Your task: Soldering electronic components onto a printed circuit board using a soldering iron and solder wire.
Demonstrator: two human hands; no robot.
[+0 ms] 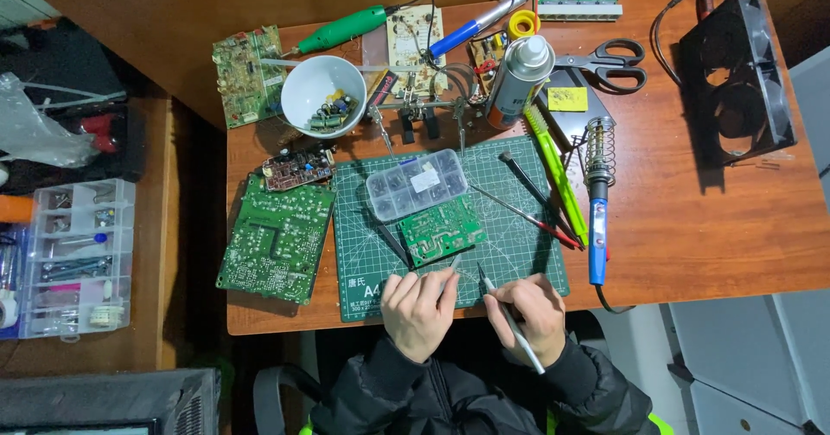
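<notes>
Fingers of right hand (529, 310) pinch slim metal tweezers (512, 323); left hand (418, 307) grips thin tool (451, 266)

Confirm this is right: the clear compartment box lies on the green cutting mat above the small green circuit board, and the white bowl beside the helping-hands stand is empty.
Not quite. In the head view the white bowl is not empty: it holds a small heap of electronic parts. The rest stands: the clear compartment box lies on the green cutting mat, above the small green circuit board.

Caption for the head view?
Left hand and right hand hold tools over a cutting mat beside a circuit board.
</notes>
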